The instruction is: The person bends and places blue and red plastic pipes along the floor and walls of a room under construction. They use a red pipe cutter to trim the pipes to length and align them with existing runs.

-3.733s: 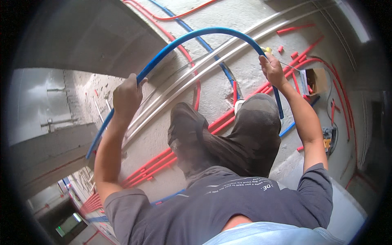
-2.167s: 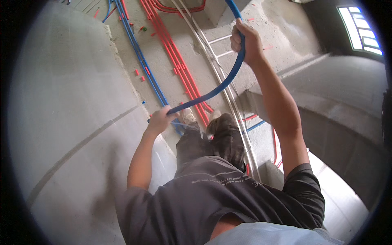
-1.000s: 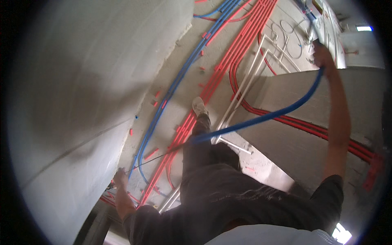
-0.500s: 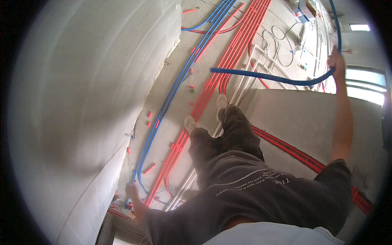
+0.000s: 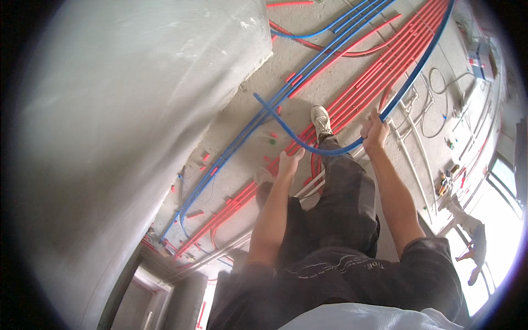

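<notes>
My right hand [image 5: 375,132] is closed around a long, flexible blue conduit pipe [image 5: 286,129] in front of my legs. From this grip the pipe rises in a curve past the upper right edge. Its other part bows left below the grip and stops at a free end over the floor pipes. Close below that bow is my left hand [image 5: 289,160], thumb and fingers apart, not visibly around the pipe. Behind it, a bundle of straight red pipes [image 5: 357,91] crosses the concrete floor.
Blue pipes [image 5: 236,137] lie along the plastered wall [image 5: 137,110] at left, among short red offcuts [image 5: 205,157]. My shoe [image 5: 320,119] is against the red bundle. White pipes [image 5: 410,148], looped cable [image 5: 440,110] and a box [image 5: 482,60] lie to the right.
My right hand has come down and inward from the far right with the blue conduit pipe. My left hand has moved from the lower left up beside the pipe. The view has turned.
</notes>
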A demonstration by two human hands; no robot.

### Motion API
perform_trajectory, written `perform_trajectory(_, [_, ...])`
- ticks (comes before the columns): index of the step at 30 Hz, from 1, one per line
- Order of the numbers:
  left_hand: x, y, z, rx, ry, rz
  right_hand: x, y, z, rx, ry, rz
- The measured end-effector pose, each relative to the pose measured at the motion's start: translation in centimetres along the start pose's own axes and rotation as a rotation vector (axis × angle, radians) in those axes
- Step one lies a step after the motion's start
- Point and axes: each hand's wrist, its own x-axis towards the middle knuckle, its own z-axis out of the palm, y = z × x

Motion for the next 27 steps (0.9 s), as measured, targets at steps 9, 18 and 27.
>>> perform_trajectory(9, [25.1, -1.7, 10.0, -0.888, 0.108, -0.211, 18.5, 13.6, -5.9, -0.073, -0.057, 0.230])
perform_trajectory(18, [37.3, -3.5, 14.8, -0.957, 0.222, -0.139, 39.7, 21.4, -8.1, -0.041, -0.099, 0.053])
perform_trajectory(27, [46.8, -2.7, 14.2, -0.848, 0.445, 0.068, 46.2, 28.8, -0.2, 0.017, -0.145, -0.018])
